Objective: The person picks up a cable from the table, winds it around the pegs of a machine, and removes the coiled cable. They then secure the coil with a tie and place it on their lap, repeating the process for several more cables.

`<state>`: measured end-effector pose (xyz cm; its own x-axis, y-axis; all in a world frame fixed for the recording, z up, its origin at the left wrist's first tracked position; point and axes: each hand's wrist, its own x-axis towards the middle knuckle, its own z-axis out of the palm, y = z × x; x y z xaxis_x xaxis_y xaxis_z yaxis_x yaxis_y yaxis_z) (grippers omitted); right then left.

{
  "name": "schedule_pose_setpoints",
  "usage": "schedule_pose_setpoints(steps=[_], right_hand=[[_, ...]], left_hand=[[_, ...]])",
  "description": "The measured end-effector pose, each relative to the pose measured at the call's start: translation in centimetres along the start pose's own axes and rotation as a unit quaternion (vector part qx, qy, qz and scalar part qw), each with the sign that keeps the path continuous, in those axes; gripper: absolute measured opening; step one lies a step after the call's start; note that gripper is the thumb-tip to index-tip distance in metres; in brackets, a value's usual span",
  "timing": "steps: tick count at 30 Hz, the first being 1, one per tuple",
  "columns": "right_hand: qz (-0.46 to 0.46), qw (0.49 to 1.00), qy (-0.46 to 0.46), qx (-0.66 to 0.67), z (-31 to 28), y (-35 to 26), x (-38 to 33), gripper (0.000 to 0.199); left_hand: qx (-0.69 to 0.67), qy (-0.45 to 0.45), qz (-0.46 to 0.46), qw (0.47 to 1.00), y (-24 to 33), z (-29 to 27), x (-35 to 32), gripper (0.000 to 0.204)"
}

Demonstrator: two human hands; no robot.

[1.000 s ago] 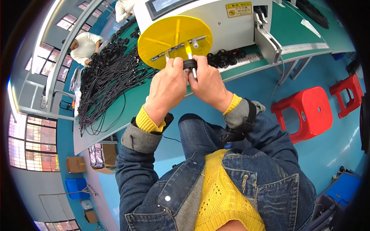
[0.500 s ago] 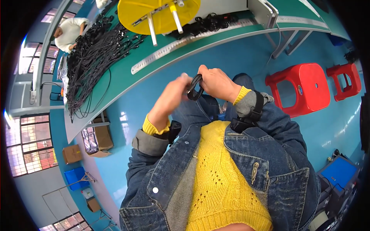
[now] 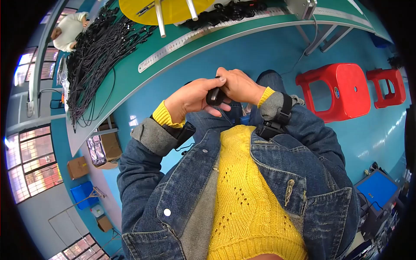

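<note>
Black coil [image 3: 215,97] between both hands, near side of the surface [image 3: 123,80], over the lap

The coil lies to the right of the left grip [image 3: 197,94] and against the left side of the right grip [image 3: 242,86], its long axis running roughly away from the body; both hands are right at it, so neither is nearer. The left grip is clamped on the coil, thumb over the top and fingers below; the right one is bent round its far end, but its fingertips are hidden, so I can't make out whether it pinches. Under the surface an open carton [image 3: 111,148] holds something in shiny plastic; near it are another carton [image 3: 77,167] and a blue bin [image 3: 83,196], contents unclear
</note>
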<state>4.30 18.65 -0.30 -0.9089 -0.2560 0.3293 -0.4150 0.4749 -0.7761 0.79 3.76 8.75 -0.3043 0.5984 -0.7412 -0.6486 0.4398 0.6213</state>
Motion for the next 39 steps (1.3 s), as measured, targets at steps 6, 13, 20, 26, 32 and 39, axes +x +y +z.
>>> schedule_pose_setpoints(steps=[6,13,20,26,32,39], right_hand=[[0.008,0.971,-0.165,-0.171,-2.0,-2.2,0.2,0.019],[-0.027,1.0,0.0,0.003,0.1,-0.1,0.0,0.018],[-0.02,0.995,-0.055,-0.081,1.4,0.2,-1.1,0.019],[0.005,0.976,-0.168,-0.138,2.0,0.2,-0.6,0.018],[-0.111,0.954,-0.209,-0.181,0.4,0.2,1.8,0.023],[-0.064,0.905,-0.408,0.1,-2.4,-3.0,6.3,0.027]], left_hand=[[0.177,0.012,-0.037,0.983,-2.3,-0.8,2.4,0.033],[0.123,0.002,0.16,0.979,-4.8,-1.8,3.8,0.021],[-0.036,-0.053,0.011,0.998,-5.1,-0.5,2.4,0.011],[0.095,0.037,-0.016,0.995,-7.9,-1.6,4.5,0.01],[-0.026,0.1,0.061,0.993,-8.8,-1.7,5.5,0.013],[-0.11,-0.22,0.105,0.964,-8.5,-3.5,1.5,0.009]])
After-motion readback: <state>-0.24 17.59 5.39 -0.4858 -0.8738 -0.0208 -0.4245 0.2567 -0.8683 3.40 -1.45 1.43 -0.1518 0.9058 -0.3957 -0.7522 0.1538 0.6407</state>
